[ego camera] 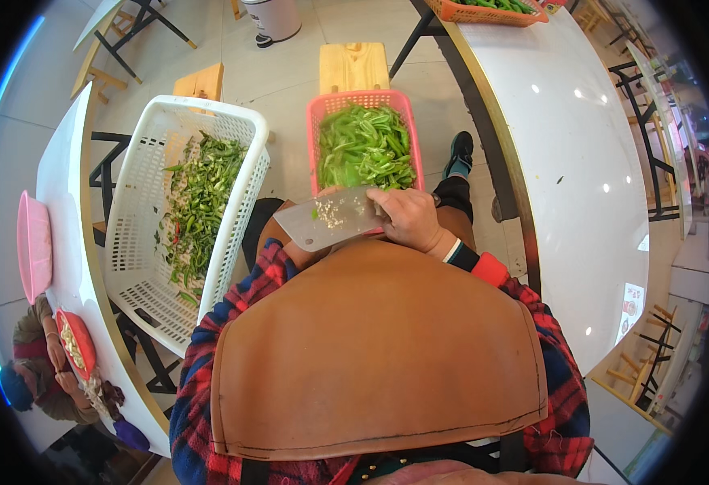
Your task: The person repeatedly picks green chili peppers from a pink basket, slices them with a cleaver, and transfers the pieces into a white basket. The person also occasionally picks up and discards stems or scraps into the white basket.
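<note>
My right hand (412,219) grips the handle end of a metal cleaver (332,219), whose broad blade points left across my lap and bears pale seeds and a green scrap. Behind the blade, mostly hidden, is my left hand (329,191); what it holds cannot be seen. Just beyond both hands stands a pink plastic basket (416,142) of cut green peppers (366,148), slightly blurred near the blade. A large white plastic basket (256,121) on the left holds pepper stems and scraps (205,194) and a few red bits. A brown apron (378,351) covers my front.
White tables (573,151) flank me, the right one bearing an orange basket (494,15) of green peppers. On the left table are a pink basin (36,247) and a red bowl (87,339) of pale pieces, where another person (39,364) works. Wooden stools (354,63) stand beneath the baskets.
</note>
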`<state>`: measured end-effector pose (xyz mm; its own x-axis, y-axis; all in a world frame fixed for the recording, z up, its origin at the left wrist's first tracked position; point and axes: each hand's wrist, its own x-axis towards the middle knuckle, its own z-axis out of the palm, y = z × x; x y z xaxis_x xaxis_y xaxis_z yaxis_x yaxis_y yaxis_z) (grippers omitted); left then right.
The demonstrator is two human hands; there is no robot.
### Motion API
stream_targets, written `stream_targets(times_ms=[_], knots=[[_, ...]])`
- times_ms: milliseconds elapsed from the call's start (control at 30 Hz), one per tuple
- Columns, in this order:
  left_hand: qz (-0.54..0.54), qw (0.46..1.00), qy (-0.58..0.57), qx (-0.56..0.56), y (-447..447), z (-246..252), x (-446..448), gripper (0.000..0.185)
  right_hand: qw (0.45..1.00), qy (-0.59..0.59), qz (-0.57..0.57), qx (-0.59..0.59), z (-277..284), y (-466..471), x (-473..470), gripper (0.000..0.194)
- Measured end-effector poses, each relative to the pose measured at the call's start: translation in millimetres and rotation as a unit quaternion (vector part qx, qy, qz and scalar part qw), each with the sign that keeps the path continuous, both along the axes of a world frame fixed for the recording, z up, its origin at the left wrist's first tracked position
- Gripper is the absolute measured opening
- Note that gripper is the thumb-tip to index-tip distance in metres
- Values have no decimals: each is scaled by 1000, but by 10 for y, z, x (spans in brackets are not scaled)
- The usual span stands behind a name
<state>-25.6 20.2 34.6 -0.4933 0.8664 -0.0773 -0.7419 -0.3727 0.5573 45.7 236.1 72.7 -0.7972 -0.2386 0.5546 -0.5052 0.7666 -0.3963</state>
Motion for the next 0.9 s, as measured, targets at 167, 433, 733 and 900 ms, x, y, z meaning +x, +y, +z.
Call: stream_targets(times_ms=[167,433,733,900], knots=[[-2,1000,-3,2,-59,-90,-19,32,1000,3,8,19,-40,27,-40,44],[89,921,187,-329,-8,-83,42,24,990,-100,-76,-56,-309,102,-132,29],[121,963,-40,-238,129,-112,107,23,987,-98,-68,-109,-307,7,-56,33],[46,976,134,-167,51,-221,192,32,999,-31,-18,-9,-198,-31,-49,47]])
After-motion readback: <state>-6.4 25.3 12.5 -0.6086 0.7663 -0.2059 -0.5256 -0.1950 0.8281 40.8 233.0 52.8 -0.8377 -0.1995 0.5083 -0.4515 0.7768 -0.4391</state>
